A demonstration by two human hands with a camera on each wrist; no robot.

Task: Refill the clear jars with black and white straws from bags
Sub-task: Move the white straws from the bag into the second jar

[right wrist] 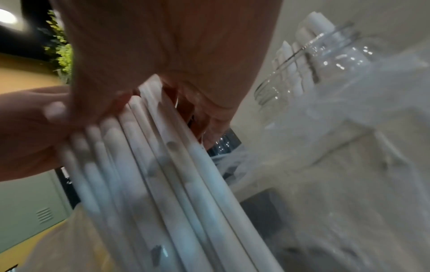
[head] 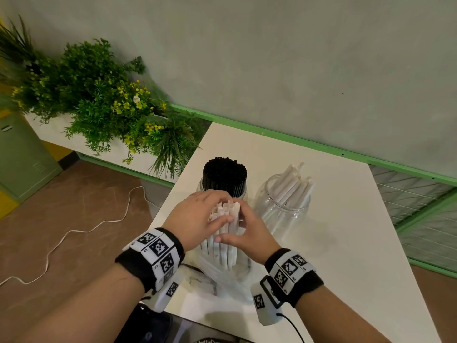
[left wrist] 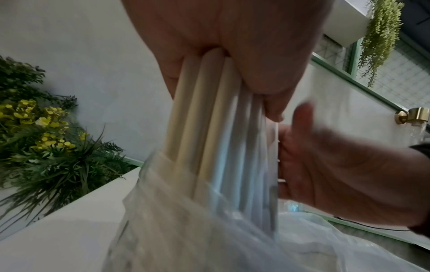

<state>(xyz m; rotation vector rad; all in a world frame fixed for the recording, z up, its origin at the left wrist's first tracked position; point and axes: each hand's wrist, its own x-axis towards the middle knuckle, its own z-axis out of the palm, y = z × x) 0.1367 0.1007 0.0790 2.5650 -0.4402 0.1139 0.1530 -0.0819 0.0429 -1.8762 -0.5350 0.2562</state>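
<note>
A bundle of white straws (head: 228, 233) stands upright in a clear plastic bag (head: 222, 278) on the white table (head: 346, 231). My left hand (head: 197, 214) grips the bundle's top from the left, and my right hand (head: 249, 231) grips it from the right with the thumb across the front. In the left wrist view the straws (left wrist: 209, 128) run down from my palm into the bag (left wrist: 186, 230). In the right wrist view they (right wrist: 163, 174) are blurred. Behind my hands stands a jar packed with black straws (head: 225, 178). A clear jar (head: 284, 201) to its right holds a few white straws.
A planter of green plants with yellow flowers (head: 99, 102) stands left of the table. A white cable (head: 74, 231) lies on the brown floor. A green rail (head: 296, 142) runs along the wall behind the table. A dark object (head: 148, 323) sits at the near edge.
</note>
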